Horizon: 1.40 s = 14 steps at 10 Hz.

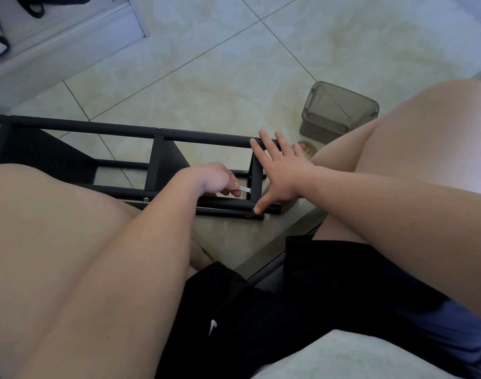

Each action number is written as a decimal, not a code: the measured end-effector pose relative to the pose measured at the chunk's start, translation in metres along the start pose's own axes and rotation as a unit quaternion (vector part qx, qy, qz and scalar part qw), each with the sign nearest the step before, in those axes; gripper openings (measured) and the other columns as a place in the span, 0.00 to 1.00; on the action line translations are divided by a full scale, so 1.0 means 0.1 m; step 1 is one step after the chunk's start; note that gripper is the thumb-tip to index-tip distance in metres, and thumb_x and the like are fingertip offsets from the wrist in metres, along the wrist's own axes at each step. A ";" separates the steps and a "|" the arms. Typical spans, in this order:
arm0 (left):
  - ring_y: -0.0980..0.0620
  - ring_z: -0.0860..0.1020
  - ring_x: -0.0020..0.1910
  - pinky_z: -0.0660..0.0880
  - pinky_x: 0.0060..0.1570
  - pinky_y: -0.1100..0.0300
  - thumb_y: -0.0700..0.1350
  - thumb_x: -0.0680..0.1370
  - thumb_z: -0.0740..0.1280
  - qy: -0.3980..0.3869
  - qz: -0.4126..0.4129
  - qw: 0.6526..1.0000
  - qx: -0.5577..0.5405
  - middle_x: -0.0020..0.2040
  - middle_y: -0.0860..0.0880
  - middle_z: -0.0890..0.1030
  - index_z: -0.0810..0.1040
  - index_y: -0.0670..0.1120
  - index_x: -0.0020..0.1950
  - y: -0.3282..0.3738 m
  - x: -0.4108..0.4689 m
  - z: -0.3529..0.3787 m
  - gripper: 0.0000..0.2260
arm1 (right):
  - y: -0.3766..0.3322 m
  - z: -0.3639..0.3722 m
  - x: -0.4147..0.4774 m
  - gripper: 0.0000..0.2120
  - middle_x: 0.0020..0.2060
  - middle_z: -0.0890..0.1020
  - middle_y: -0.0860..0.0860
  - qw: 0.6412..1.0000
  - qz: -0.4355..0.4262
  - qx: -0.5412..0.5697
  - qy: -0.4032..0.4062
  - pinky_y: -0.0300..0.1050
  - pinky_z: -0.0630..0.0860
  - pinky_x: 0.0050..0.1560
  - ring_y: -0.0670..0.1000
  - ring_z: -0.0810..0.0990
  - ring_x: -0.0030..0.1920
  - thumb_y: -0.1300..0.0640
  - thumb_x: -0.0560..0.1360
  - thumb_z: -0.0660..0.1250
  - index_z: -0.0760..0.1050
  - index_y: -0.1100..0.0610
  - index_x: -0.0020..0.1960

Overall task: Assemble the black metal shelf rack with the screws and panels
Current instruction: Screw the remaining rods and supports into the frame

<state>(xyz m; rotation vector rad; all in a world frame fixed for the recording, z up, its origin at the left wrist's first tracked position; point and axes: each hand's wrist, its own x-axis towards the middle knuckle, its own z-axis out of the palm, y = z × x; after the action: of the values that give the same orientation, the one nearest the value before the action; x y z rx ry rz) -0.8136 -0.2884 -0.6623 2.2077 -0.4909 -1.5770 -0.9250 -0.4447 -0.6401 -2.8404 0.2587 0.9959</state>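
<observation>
Right hand (283, 173) lies spread wide, straight fingers on the far tube, thumb on the near one; left hand (214, 179) is curled in a pinch. Glossy marbled floor tiles (206, 64) carry the black metal rack (97, 129), on its side between the knees: round tubes, flat panels. A smoky translucent plastic box (340, 110) stands nearby. The left hand's pinch holds a thin, flat silvery tool (244, 189).

Soft, dim, bluish light. Overexposed highlight on right thigh (430, 149). Faint, diffuse shadows on floor tiles (233, 64). Wide-angle bending at edges. Slight softness throughout; near foreground blurred.
</observation>
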 end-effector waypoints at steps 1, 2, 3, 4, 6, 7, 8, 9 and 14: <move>0.56 0.78 0.48 0.72 0.47 0.59 0.45 0.81 0.66 0.002 0.013 1.000 0.011 0.47 0.57 0.85 0.83 0.50 0.42 -0.03 0.00 0.00 0.10 | 0.00 0.00 0.00 0.76 0.79 0.28 0.52 1.000 0.000 0.000 0.000 0.70 0.45 0.78 0.63 0.31 0.80 0.19 0.54 0.70 0.26 0.50 0.80; 0.55 0.78 0.49 0.72 0.50 0.58 0.45 0.80 0.66 0.005 0.021 0.999 0.026 0.47 0.56 0.85 0.83 0.50 0.42 -0.05 0.01 0.00 0.09 | 0.00 0.00 0.00 0.76 0.79 0.28 0.52 1.000 0.000 -0.003 0.001 0.70 0.46 0.78 0.63 0.31 0.80 0.18 0.54 0.70 0.26 0.50 0.80; 0.52 0.78 0.53 0.72 0.56 0.54 0.45 0.80 0.67 0.008 0.022 0.999 0.042 0.50 0.53 0.85 0.84 0.51 0.41 -0.06 0.01 0.00 0.09 | 0.00 0.01 0.00 0.76 0.79 0.28 0.52 1.000 0.000 -0.002 0.003 0.70 0.46 0.78 0.63 0.31 0.80 0.18 0.54 0.70 0.26 0.51 0.80; 0.52 0.77 0.51 0.71 0.51 0.55 0.46 0.80 0.67 0.010 0.022 0.998 0.066 0.47 0.54 0.84 0.84 0.52 0.40 -0.07 0.01 0.00 0.10 | 0.01 0.01 0.00 0.76 0.79 0.28 0.52 1.000 -0.002 0.000 0.004 0.70 0.46 0.78 0.63 0.31 0.80 0.19 0.54 0.70 0.26 0.50 0.80; 0.53 0.76 0.49 0.68 0.52 0.57 0.46 0.80 0.68 0.012 0.018 0.995 0.096 0.45 0.57 0.81 0.82 0.54 0.41 -0.06 0.00 0.00 0.08 | 0.02 0.01 0.01 0.76 0.79 0.28 0.52 1.000 -0.002 0.001 0.002 0.70 0.46 0.78 0.63 0.31 0.80 0.18 0.54 0.70 0.26 0.50 0.80; 0.51 0.76 0.51 0.67 0.53 0.57 0.45 0.80 0.68 0.010 0.016 0.994 0.104 0.45 0.56 0.80 0.80 0.54 0.42 -0.05 -0.02 0.01 0.07 | 0.01 0.02 0.01 0.76 0.79 0.28 0.52 1.000 -0.002 0.001 0.001 0.70 0.46 0.78 0.63 0.31 0.80 0.18 0.53 0.70 0.26 0.50 0.80; 0.50 0.75 0.53 0.67 0.55 0.57 0.46 0.80 0.69 0.009 0.010 0.993 0.115 0.45 0.56 0.78 0.79 0.55 0.43 -0.03 -0.02 0.02 0.07 | 0.01 0.01 0.01 0.76 0.79 0.28 0.52 1.000 -0.002 0.000 0.001 0.70 0.46 0.78 0.63 0.31 0.80 0.18 0.53 0.70 0.26 0.50 0.80; 0.50 0.76 0.51 0.70 0.55 0.56 0.45 0.80 0.68 0.018 0.008 0.993 0.118 0.44 0.55 0.80 0.81 0.53 0.44 -0.03 -0.03 0.03 0.06 | 0.01 0.00 0.01 0.76 0.79 0.28 0.52 1.000 -0.002 -0.003 0.002 0.71 0.47 0.78 0.63 0.31 0.80 0.18 0.54 0.70 0.26 0.51 0.80; 0.57 0.82 0.46 0.76 0.44 0.58 0.45 0.76 0.71 0.059 0.015 0.990 -0.126 0.45 0.52 0.84 0.81 0.49 0.46 0.14 0.02 0.05 0.01 | 0.01 -0.02 0.00 0.76 0.79 0.28 0.52 1.000 -0.001 0.008 -0.001 0.71 0.47 0.78 0.62 0.31 0.80 0.20 0.55 0.72 0.26 0.51 0.80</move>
<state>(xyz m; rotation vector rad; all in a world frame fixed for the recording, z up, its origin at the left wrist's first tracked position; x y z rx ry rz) -0.8186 -0.3020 -0.6585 2.0752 -0.2711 -1.3984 -0.9240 -0.4463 -0.6392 -2.8250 0.2619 0.9928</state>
